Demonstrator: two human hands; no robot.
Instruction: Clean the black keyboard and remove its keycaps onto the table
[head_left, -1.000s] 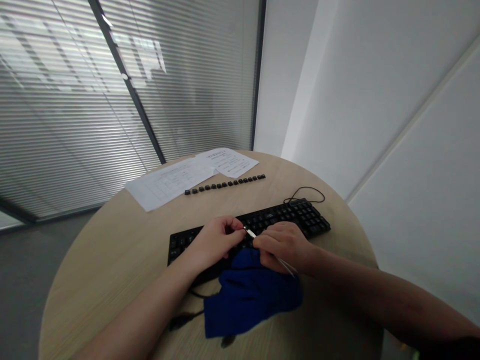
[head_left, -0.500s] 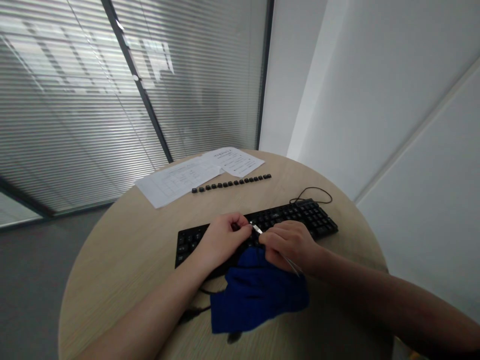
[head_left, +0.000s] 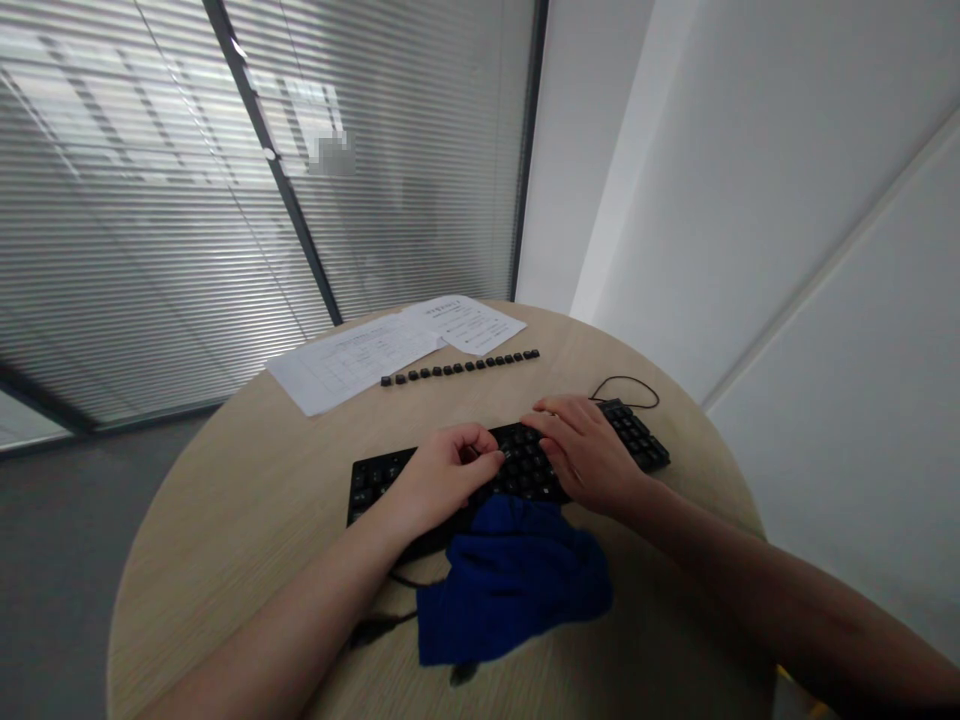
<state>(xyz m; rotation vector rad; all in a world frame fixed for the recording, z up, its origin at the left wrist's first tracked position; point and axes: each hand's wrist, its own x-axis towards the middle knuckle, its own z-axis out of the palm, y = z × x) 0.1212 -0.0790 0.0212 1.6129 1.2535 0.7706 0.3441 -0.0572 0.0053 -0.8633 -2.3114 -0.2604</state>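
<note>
Head view: two bare hands worked at a black keyboard [head_left: 529,478] on a round wooden table [head_left: 247,520].
Just changed: half a second before, the right hand [head_left: 589,455] had gripped a thin, pale tool whose tip met the fingers of the left hand [head_left: 442,475]; now no tool showed in it, and it had moved up and flattened over the keys.
Meaning for the work: the tool had probably been put down or was hidden under a palm, so the job seemed to rest with bare fingers; where the tool lay could not be made out.
Right hand: fingers stretched and spread, palm down, over the keyboard's right half; nothing visible in its grasp.
Left hand: fingers curled, thumb and forefinger tips nearly together at the keyboard's middle; whether something small was pinched there was not clear.
Keyboard: mid-table, slanting up toward the right edge, partly covered by both hands.
Blue cloth [head_left: 517,590]: crumpled against the keyboard's near side, toward the table's near edge.
Loose keys [head_left: 458,368]: a row beyond the keyboard, toward the far edge.
Papers [head_left: 349,360]: just behind that row, along the far-left edge.
Cable [head_left: 628,378]: looped near the right edge, behind the keyboard.
</note>
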